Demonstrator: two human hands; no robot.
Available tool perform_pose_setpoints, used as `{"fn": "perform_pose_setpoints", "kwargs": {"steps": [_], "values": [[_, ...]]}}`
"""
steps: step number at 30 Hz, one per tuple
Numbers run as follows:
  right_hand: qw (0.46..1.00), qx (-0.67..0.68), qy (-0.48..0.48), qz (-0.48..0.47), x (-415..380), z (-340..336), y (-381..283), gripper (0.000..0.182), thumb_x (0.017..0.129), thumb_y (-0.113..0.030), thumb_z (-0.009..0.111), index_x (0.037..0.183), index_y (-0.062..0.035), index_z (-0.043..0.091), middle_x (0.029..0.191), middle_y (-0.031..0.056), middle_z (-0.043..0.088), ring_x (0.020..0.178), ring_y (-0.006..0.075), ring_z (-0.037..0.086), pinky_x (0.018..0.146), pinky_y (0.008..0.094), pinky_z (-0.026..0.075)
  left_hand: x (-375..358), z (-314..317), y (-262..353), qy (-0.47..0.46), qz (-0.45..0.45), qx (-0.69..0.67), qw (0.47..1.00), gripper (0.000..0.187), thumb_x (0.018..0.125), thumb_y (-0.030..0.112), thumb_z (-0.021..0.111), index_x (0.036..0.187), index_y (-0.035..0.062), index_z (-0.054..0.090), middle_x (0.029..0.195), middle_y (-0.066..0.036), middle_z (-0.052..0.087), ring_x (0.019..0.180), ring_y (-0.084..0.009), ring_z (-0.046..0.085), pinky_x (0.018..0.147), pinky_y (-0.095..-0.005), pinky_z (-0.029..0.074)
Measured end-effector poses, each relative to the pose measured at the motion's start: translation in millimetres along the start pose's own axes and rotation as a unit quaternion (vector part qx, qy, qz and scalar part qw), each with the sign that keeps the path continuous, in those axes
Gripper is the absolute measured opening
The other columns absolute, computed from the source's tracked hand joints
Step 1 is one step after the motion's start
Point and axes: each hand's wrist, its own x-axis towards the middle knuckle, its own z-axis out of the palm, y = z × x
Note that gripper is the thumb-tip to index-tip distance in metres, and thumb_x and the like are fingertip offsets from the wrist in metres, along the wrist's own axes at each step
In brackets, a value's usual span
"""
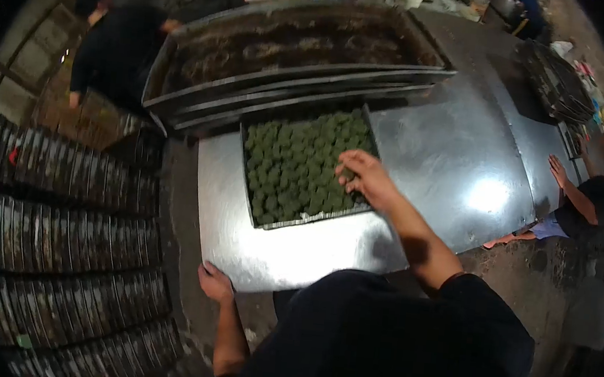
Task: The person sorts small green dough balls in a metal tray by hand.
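My right hand (364,179) pinches a green ball in the dark metal tray (299,219); left hand (215,282) grips the shiny steel surface (289,248) edge.

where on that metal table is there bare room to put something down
The metal table is bare right of the tray of green balls, up to another person's hand at the far edge. A bare strip runs in front of the tray, between left hand and right hand. Behind the tray it is crowded with stacked long trays.

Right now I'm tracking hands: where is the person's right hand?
Head view, centre: right hand on the green balls at the tray's right edge.
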Motion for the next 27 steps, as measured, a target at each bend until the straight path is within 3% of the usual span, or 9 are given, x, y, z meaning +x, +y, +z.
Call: {"fn": "perform_pose_setpoints", "kwargs": {"steps": [8,9,11,14,16,20,23,26,27], "values": [[0.996,0.011,-0.028,0.082,8,-42,9,0.043,0.095,-0.039,0.056,0.063,-0.0104,0.052,0.057,-0.0015,0.048,0.040,0.0113,0.038,0.039,0.0279,0.026,-1,-7,21,-0.021,-0.059,0.042,0.997,0.060,0.096,0.048,0.042,0.120,-0.0035,0.059,0.115,-0.025,0.062,0.105,-0.0415,0.059,0.089,-0.0467,0.046],[0.971,-0.233,0.015,-0.051,10,-42,23,0.042,0.092,-0.039,0.058,0.062,-0.0100,0.055,0.058,0.0005,0.050,0.043,0.0169,0.044,0.043,0.0337,0.033,-1,-6,21,-0.019,-0.062,0.041,0.997,0.060,0.096,0.048,0.042,0.120,-0.0035,0.059,0.115,-0.025,0.062,0.105,-0.0415,0.059,0.089,-0.0467,0.046],[0.755,-0.594,0.041,-0.275,-13,-20,30,0.029,0.087,-0.034,0.063,0.075,-0.0085,0.065,0.072,0.0084,0.059,0.068,0.0301,0.061,0.061,0.0431,0.047,0,-6,19,-0.020,-0.067,0.039,0.997,0.061,0.096,0.050,0.042,0.121,-0.0035,0.059,0.117,-0.024,0.062,0.105,-0.0410,0.059,0.090,-0.0467,0.046],[0.696,-0.607,-0.033,-0.382,-17,-22,46,0.023,0.085,-0.029,0.064,0.090,-0.0067,0.068,0.094,0.0133,0.062,0.092,0.0338,0.059,0.077,0.0428,0.047,2,1,11,-0.003,-0.066,0.025,0.997,0.060,0.095,0.050,0.043,0.121,-0.0008,0.060,0.114,-0.024,0.063,0.104,-0.0421,0.060,0.089,-0.0472,0.046],[0.761,-0.576,-0.058,-0.295,5,-17,39,0.027,0.083,-0.022,0.065,0.105,-0.0063,0.066,0.110,0.0145,0.058,0.103,0.0328,0.054,0.085,0.0433,0.044,2,-3,17,-0.010,-0.074,0.028,0.997,0.060,0.096,0.049,0.042,0.122,-0.0021,0.059,0.116,-0.024,0.062,0.105,-0.0413,0.059,0.090,-0.0470,0.046],[0.607,-0.673,0.009,-0.423,95,6,31,0.032,0.079,-0.011,0.060,0.110,-0.0067,0.064,0.111,0.0155,0.056,0.098,0.0329,0.056,0.085,0.0477,0.044,3,-2,14,-0.028,-0.073,0.030,0.996,0.059,0.097,0.048,0.041,0.122,-0.0029,0.058,0.118,-0.024,0.061,0.108,-0.0401,0.058,0.092,-0.0463,0.045],[0.544,-0.769,0.071,-0.327,144,5,43,0.031,0.079,-0.011,0.057,0.109,-0.0059,0.063,0.109,0.0183,0.056,0.096,0.0353,0.058,0.081,0.0502,0.045,4,-2,14,-0.029,-0.082,0.033,0.996,0.059,0.096,0.048,0.042,0.121,-0.0028,0.059,0.119,-0.023,0.060,0.109,-0.0400,0.057,0.093,-0.0454,0.044],[0.540,-0.797,0.025,-0.269,148,-4,39,0.027,0.081,-0.012,0.055,0.105,-0.0056,0.065,0.110,0.0203,0.055,0.093,0.0378,0.060,0.081,0.0515,0.045,3,-2,12,-0.013,-0.067,0.023,0.997,0.058,0.096,0.047,0.043,0.121,-0.0028,0.058,0.120,-0.024,0.060,0.109,-0.0402,0.057,0.093,-0.0455,0.044],[0.547,-0.782,0.047,-0.295,144,-6,40,0.028,0.075,-0.016,0.070,0.101,-0.0062,0.066,0.109,0.0193,0.054,0.094,0.0363,0.061,0.079,0.0489,0.047,2,-2,11,-0.016,-0.069,0.024,0.997,0.058,0.096,0.047,0.043,0.121,-0.0028,0.058,0.120,-0.024,0.060,0.109,-0.0402,0.057,0.093,-0.0455,0.044]]}}
